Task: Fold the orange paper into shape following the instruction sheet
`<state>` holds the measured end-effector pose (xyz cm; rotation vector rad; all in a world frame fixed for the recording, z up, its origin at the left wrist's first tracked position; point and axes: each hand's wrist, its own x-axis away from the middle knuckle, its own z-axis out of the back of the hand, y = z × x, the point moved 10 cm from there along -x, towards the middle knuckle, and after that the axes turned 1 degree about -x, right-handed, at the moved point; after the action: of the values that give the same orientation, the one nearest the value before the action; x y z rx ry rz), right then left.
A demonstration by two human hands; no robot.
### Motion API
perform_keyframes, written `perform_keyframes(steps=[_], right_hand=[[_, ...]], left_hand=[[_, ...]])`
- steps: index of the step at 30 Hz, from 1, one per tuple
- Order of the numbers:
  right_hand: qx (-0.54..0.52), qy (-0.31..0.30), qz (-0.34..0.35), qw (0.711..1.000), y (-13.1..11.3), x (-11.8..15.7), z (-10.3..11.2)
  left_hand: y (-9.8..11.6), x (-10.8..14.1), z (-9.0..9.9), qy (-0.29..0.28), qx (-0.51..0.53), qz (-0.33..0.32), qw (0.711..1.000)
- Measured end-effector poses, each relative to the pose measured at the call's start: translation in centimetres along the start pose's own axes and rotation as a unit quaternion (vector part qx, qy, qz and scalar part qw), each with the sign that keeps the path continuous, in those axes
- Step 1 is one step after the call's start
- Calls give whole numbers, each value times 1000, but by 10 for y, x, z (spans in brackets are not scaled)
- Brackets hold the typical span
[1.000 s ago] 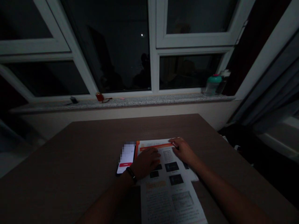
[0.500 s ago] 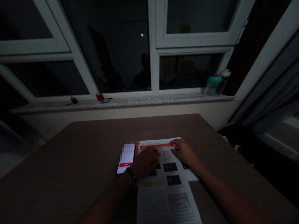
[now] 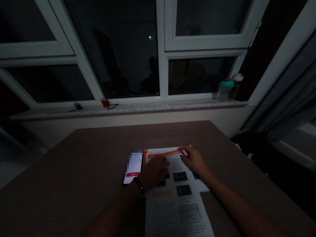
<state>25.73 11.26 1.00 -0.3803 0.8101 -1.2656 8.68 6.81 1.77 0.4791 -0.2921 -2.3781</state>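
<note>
— White paper under both hands: what sort of sheet [image 3: 177, 210] is it?
— Printed, with an orange band near the top and dark pictures in the middle. It lies flat on the brown bench [image 3: 74, 158], its lower end running toward the person. I'd judge it thin and light, soft enough to crease.
— And the left hand [image 3: 154, 172]?
— Laid over the sheet's upper left part, fingers a little curled, not gripping. A black wristband [image 3: 139, 185] circles that wrist, and the phone [image 3: 133, 168] lies just beside the sheet, its screen lit.
— The right hand [image 3: 194, 160]?
— Fingertips at the top edge, by a small pink thing [image 3: 185, 152]. It's too dim to tell what that is, or whether those fingers grip it.
— Where would you take hold?
— A free edge or corner, pinched. On that smooth bench, flat fingers would likely just slide it.
</note>
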Motion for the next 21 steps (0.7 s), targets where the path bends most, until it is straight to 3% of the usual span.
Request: perform_keyframes(steps=[11, 21], right_hand=[[-32, -21, 19, 999, -7, -1, -2], [-123, 112, -2, 986, 2, -1, 23]], left_hand=[[-1, 0, 1, -2, -4, 3, 1000], [-2, 3, -8, -39, 22, 4, 999]])
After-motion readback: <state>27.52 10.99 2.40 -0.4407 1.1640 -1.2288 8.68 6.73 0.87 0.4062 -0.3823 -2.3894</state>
